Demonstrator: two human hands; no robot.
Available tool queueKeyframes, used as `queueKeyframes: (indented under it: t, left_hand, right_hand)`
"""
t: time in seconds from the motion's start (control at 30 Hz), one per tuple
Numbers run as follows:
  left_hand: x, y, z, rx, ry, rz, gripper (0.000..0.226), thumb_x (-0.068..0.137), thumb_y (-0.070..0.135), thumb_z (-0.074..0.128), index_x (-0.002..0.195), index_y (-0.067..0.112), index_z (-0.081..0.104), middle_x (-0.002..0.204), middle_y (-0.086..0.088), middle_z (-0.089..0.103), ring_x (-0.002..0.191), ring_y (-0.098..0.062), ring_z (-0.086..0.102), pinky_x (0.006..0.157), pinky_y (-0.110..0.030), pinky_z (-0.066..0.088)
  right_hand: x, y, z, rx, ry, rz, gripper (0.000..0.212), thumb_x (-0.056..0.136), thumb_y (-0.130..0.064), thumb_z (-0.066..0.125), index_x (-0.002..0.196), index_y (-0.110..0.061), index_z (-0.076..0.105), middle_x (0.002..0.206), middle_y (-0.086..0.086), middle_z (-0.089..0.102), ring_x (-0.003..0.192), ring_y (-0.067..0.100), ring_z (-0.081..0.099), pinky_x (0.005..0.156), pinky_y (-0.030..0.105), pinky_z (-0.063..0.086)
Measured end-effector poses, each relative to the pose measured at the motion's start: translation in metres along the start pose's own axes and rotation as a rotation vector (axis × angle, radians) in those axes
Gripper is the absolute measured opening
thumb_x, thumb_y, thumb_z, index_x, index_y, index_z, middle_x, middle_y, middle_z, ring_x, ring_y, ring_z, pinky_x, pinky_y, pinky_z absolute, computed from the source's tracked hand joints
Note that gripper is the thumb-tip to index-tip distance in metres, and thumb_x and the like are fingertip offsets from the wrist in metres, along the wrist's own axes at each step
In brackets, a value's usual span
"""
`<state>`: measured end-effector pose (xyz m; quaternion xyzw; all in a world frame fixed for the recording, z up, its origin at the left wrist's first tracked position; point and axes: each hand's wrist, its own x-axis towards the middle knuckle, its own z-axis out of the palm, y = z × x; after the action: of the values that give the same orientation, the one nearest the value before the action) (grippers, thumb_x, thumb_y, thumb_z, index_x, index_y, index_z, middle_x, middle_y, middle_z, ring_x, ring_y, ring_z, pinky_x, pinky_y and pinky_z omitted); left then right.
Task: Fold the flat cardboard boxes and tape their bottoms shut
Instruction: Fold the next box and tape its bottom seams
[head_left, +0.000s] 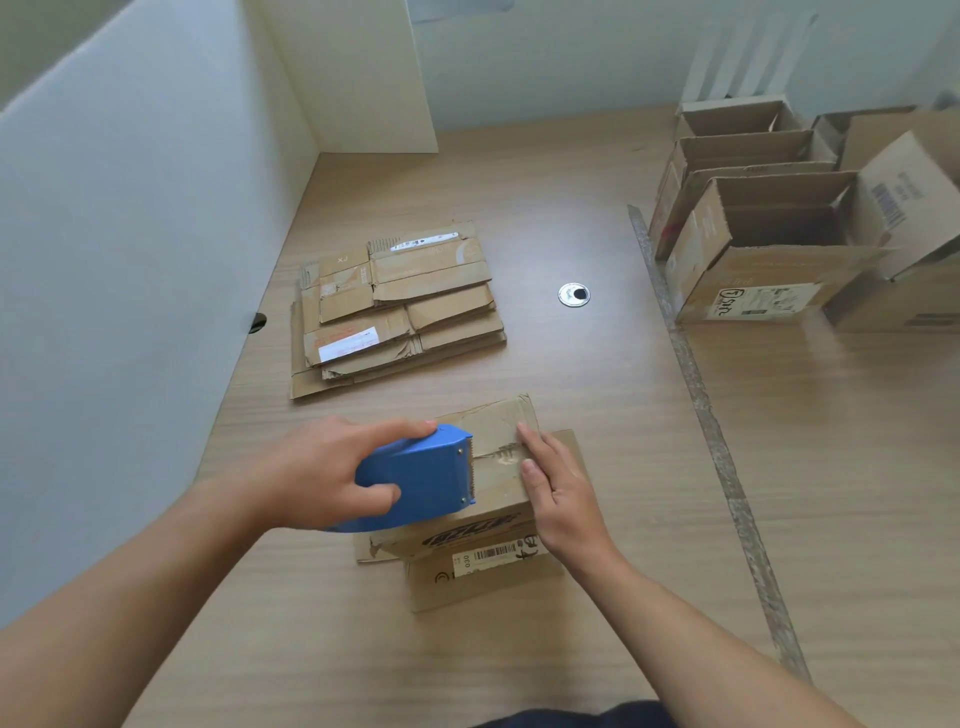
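Working on one box (498, 431) at the near middle of the bench (597, 395), closed flaps facing up, lower flaps splayed flat on the wood. Holding a blue tape gun (415, 483) in the left grip (322, 467), curled right round it with the index along the far side and the thumb on the near side. Toothed end sits on the box top, right at the seam. Pressing down with the right grip (561, 499), fingers straight and flat along the right edge of the top, nothing held in it. Behind the box and apart from it, a stack (395, 306) of flat boxes. Over at the far right, a row of folded boxes (769, 223) with open tops up. Round metal grommet (574, 294) between stack and row.
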<state>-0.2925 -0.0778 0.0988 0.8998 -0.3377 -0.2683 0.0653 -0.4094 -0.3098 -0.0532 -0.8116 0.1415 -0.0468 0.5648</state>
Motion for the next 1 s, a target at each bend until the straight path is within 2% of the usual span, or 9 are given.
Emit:
queueKeyframes:
  t: [0.07, 0.17, 0.23, 0.3, 0.43, 0.57, 0.7, 0.83, 1.0]
  left_hand:
    - [0.000, -0.005, -0.003, -0.074, -0.026, 0.000, 0.062, 0.069, 0.060, 0.046, 0.123, 0.081, 0.025, 0.111, 0.016, 0.062, 0.089, -0.005, 0.058, 0.081, -0.034, 0.053]
    - [0.001, -0.011, -0.009, -0.138, -0.061, 0.004, 0.063, 0.067, 0.061, 0.047, 0.123, 0.080, 0.027, 0.122, 0.016, 0.061, 0.098, -0.007, 0.060, 0.085, -0.037, 0.053]
    - [-0.001, -0.017, -0.015, -0.127, -0.083, -0.016, 0.062, 0.069, 0.057, 0.050, 0.124, 0.077, 0.031, 0.120, 0.018, 0.061, 0.095, -0.004, 0.059, 0.083, -0.033, 0.053]
    - [-0.010, -0.032, -0.022, -0.120, -0.108, -0.057, 0.061, 0.069, 0.052, 0.052, 0.125, 0.072, 0.036, 0.119, 0.023, 0.060, 0.096, 0.000, 0.058, 0.082, -0.027, 0.051]
    - [-0.036, -0.068, -0.027, -0.260, -0.155, -0.152, 0.059, 0.067, 0.048, 0.057, 0.122, 0.064, 0.047, 0.116, 0.039, 0.054, 0.099, 0.019, 0.051, 0.078, -0.015, 0.042]
    - [-0.047, -0.094, -0.018, -0.368, -0.197, -0.174, 0.060, 0.066, 0.045, 0.060, 0.122, 0.063, 0.049, 0.110, 0.038, 0.060, 0.100, 0.011, 0.058, 0.082, -0.018, 0.044]
    - [-0.054, -0.121, -0.012, -0.431, -0.242, -0.190, 0.063, 0.066, 0.047, 0.062, 0.125, 0.064, 0.050, 0.113, 0.027, 0.066, 0.101, -0.002, 0.065, 0.096, -0.037, 0.050]
    - [-0.058, -0.144, -0.008, -0.450, -0.266, -0.205, 0.064, 0.063, 0.051, 0.062, 0.126, 0.061, 0.052, 0.119, 0.023, 0.066, 0.109, -0.007, 0.064, 0.103, -0.045, 0.046]
    - [-0.054, -0.153, 0.006, -0.519, -0.280, -0.193, 0.056, 0.067, 0.044, 0.061, 0.120, 0.060, 0.056, 0.112, 0.020, 0.069, 0.103, -0.009, 0.066, 0.101, -0.044, 0.048]
  right_hand:
    - [0.001, -0.001, 0.001, -0.043, -0.019, -0.003, 0.042, 0.106, -0.027, 0.044, 0.140, -0.050, 0.038, 0.150, -0.018, 0.037, 0.142, -0.004, 0.028, 0.105, -0.002, 0.015]
    - [0.005, 0.000, 0.005, -0.079, -0.021, -0.013, 0.044, 0.106, -0.027, 0.044, 0.148, -0.039, 0.038, 0.151, -0.016, 0.039, 0.143, 0.002, 0.032, 0.114, 0.012, 0.021]
    - [0.007, 0.000, 0.004, -0.088, -0.018, -0.011, 0.045, 0.106, -0.031, 0.042, 0.149, -0.040, 0.035, 0.150, -0.015, 0.041, 0.141, 0.004, 0.036, 0.117, 0.021, 0.026]
    - [0.007, -0.002, 0.004, -0.102, -0.011, -0.007, 0.045, 0.105, -0.034, 0.040, 0.147, -0.045, 0.031, 0.148, -0.017, 0.041, 0.140, 0.003, 0.037, 0.116, 0.023, 0.028]
    - [0.004, -0.008, 0.002, -0.072, -0.021, 0.035, 0.047, 0.106, -0.024, 0.044, 0.141, -0.052, 0.030, 0.146, -0.022, 0.039, 0.136, -0.004, 0.036, 0.107, 0.003, 0.023]
    - [0.006, -0.013, 0.000, -0.095, -0.036, 0.043, 0.047, 0.106, -0.020, 0.046, 0.143, -0.045, 0.032, 0.145, -0.022, 0.038, 0.132, -0.012, 0.035, 0.102, -0.003, 0.020]
    - [0.004, -0.017, 0.003, -0.088, -0.006, 0.052, 0.049, 0.106, -0.016, 0.045, 0.139, -0.050, 0.033, 0.137, -0.035, 0.035, 0.121, -0.033, 0.029, 0.100, -0.004, 0.020]
    - [0.002, -0.018, 0.005, -0.082, 0.025, 0.070, 0.048, 0.106, -0.019, 0.045, 0.134, -0.057, 0.036, 0.137, -0.037, 0.036, 0.126, -0.025, 0.034, 0.106, 0.003, 0.022]
    - [0.000, -0.019, 0.009, -0.076, 0.059, 0.095, 0.049, 0.106, -0.019, 0.046, 0.138, -0.053, 0.033, 0.150, -0.022, 0.036, 0.140, -0.002, 0.033, 0.118, 0.023, 0.023]
